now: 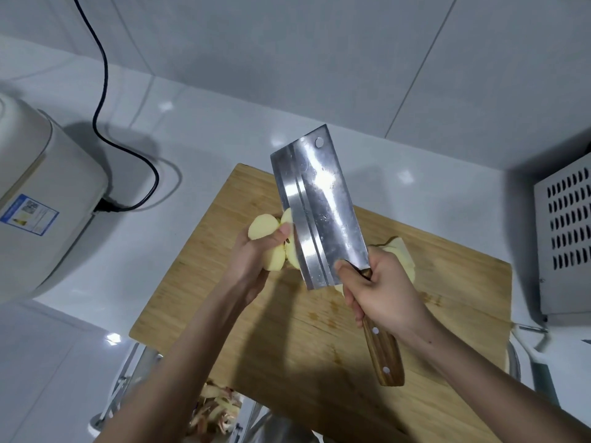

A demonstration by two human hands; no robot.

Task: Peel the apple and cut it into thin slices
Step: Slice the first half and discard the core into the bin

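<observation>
Peeling looks finished. The apple piece held above the far left part of the cutting board shows only pale flesh, and a heap of red-tinged peels lies just off the board's near edge. The left grip is closed around this piece, thumb across its top, holding it in the air, not on the wood. The right grip is wrapped round the wooden handle of the cleaver, whose broad blade stands tilted over the board's middle with its edge against the held piece. A dark speck beside the thumb may be core or seed (too small to be sure).

A second pale apple chunk rests on the board's right part, partly hidden behind the right grip. So the fruit seems divided only into large pieces. No thin slices show anywhere on the board, and I judge that nearly all of the slicing is left to do, possibly after the core is trimmed out.

As for writing, the rice cooker on the desk left of the board carries a blue label with a small code square, but its print cannot be read. The blade shows no legible mark, nor does the vented metal box to the board's right.
</observation>
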